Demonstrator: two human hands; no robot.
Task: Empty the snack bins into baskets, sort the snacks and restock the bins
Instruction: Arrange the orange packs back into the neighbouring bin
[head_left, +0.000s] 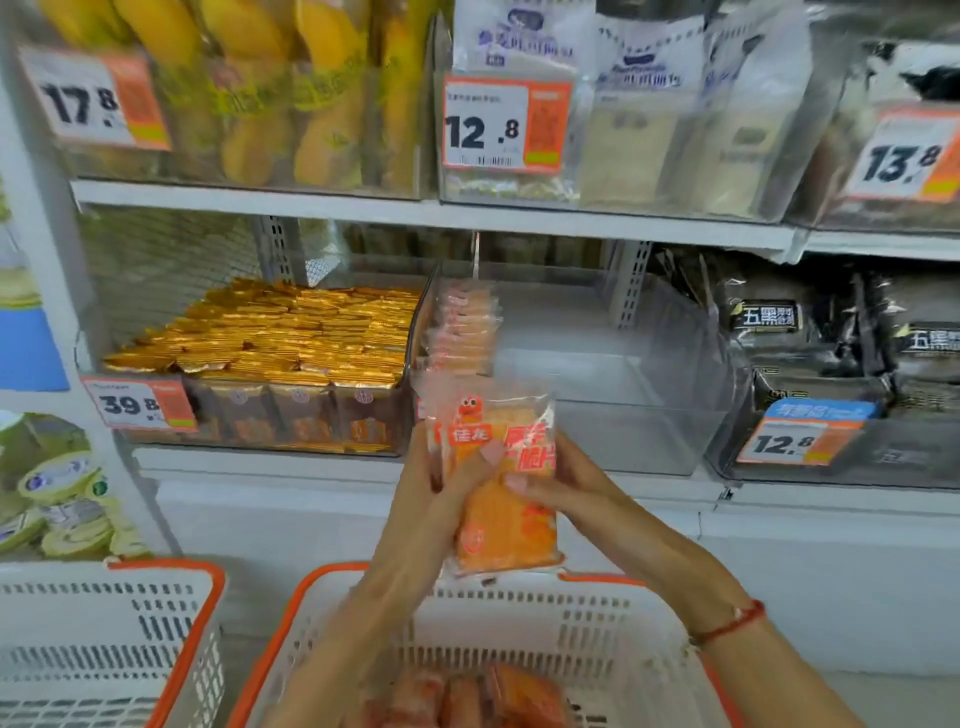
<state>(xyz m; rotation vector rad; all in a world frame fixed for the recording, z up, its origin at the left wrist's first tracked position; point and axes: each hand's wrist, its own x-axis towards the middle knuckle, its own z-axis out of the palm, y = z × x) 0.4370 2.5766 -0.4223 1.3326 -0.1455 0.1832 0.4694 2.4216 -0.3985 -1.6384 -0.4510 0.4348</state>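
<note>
2 hands hold 1 small stack of packets (498, 478) upright above the basket (597, 613), in front of the bin (623, 415); left hand (441, 488) wraps its left edge, right hand (550, 483) pinches its right edge. Step, as judged: restocking; next move calls for setting the stack beside the row (465, 332) along the bin's left wall. Packets: clear film, orange contents, red label.

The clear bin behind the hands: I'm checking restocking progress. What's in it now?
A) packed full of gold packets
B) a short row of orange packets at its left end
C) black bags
B: the clear bin holds only a row of orange packets along its left wall; the rest is bare.
</note>
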